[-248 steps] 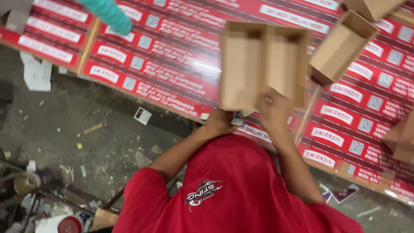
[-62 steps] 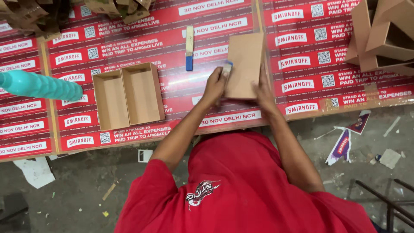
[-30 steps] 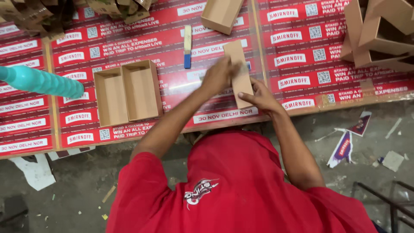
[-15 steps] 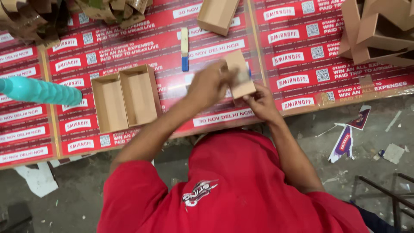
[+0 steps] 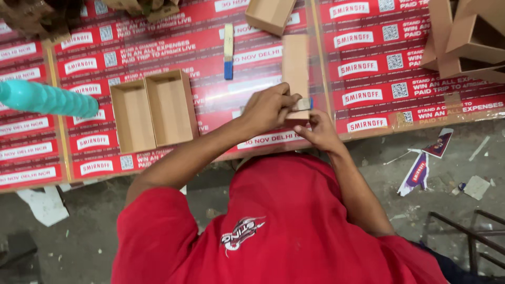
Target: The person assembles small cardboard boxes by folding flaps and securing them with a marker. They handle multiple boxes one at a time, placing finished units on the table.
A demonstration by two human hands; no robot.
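While it lies flat on the red printed table covering [image 5: 368, 79], the long brown cardboard strip [image 5: 295, 68] reaches away from the person, its near end pinned under both hands; the left hand [image 5: 271, 108] is curled closed over that end, fingers pressing a small pale block with a blue edge [image 5: 303, 104] against the board, and the right hand [image 5: 318, 131] sits just nearer than the strip's near end, fingers bent and pinching at the strip's edge, though how much it truly grips I cannot tell; the strip looks light, thin and fairly stiff, likely to crease if bent across its width and to slide easily on the glossy covering, so it is best held flat at the near end or along its long edges; just left of the strip, apart from it, lies a narrow cream tool with a blue tip [image 5: 228, 51]; beyond the strip's far end sits a small open cardboard box [image 5: 270, 14]; further left of the strip stands a two-compartment cardboard tray [image 5: 154, 111], and beyond that a teal ribbed cylinder [image 5: 47, 99]; right of the strip, well apart, folded cardboard pieces [image 5: 463, 39] are heaped.
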